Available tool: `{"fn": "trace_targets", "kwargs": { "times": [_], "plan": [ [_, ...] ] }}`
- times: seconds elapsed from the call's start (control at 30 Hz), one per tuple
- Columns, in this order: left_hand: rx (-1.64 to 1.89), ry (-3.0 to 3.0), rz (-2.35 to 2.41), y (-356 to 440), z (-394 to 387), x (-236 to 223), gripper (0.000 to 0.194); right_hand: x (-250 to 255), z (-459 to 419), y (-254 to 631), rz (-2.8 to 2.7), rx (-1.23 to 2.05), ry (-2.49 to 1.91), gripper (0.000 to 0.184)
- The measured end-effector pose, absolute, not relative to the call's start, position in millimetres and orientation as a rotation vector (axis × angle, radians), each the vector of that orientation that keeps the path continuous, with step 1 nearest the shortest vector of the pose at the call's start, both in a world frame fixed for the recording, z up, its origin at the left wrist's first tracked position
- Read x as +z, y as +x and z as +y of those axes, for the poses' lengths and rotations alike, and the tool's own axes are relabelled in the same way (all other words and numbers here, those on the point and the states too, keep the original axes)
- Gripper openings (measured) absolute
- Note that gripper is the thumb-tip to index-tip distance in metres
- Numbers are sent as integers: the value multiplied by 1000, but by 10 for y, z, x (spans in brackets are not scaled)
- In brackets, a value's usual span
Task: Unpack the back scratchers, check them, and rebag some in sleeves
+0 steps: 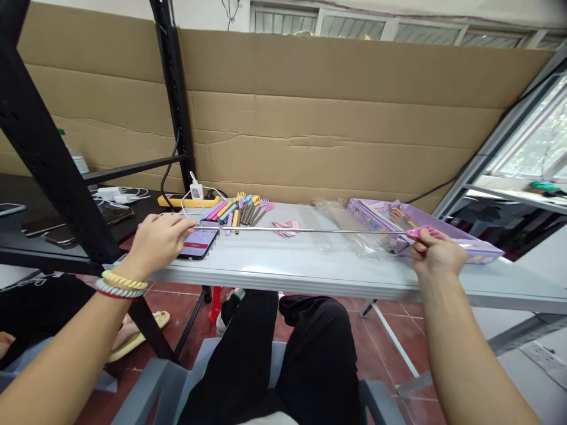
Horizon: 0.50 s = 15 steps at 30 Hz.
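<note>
Both hands hold a thin rod (305,229) level above the table (287,265): the left hand (157,239) pinches one end over a phone (199,242), the right hand (436,252) grips its pink tip beside a purple box (478,251). No writing is legible.

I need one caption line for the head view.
Both hands stretch a thin extended metal rod above the white table.

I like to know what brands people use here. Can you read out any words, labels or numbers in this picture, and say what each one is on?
No text can be read.
Phone by the left hand: its screen shows a red band and lines, too small to read.
Purple box near the right hand: printed pictures on it, too blurred to read.
</note>
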<state>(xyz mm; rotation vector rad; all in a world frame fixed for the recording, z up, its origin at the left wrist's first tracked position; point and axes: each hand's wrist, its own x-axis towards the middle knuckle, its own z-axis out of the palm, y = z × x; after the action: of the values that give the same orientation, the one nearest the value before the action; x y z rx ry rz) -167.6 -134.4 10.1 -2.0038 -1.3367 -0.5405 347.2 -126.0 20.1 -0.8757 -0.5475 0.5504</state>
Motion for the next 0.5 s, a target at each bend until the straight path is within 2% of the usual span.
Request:
{"fn": "trace_targets", "kwargs": {
  "times": [0.1, 0.23, 0.4, 0.5],
  "plan": [
    [-566, -1943, -1362, -1799, -1298, 93, 33, 187, -1232, 3529, -565, 507, -893, 17],
    [-596, -1907, -1402, -1741, -1283, 99, 35, 103, -1144, 3288, -628, 405, -895, 21],
    [-665, -2175, -1292, -1020, -1405, 21, 30, -131, -1269, 2195, -1024, 609, -950, 32],
    [-707, -2254, -1273, -490, -1497, -11, 28, -236, -1444, 1499, -1235, 704, -904, 28]
  ]
}}
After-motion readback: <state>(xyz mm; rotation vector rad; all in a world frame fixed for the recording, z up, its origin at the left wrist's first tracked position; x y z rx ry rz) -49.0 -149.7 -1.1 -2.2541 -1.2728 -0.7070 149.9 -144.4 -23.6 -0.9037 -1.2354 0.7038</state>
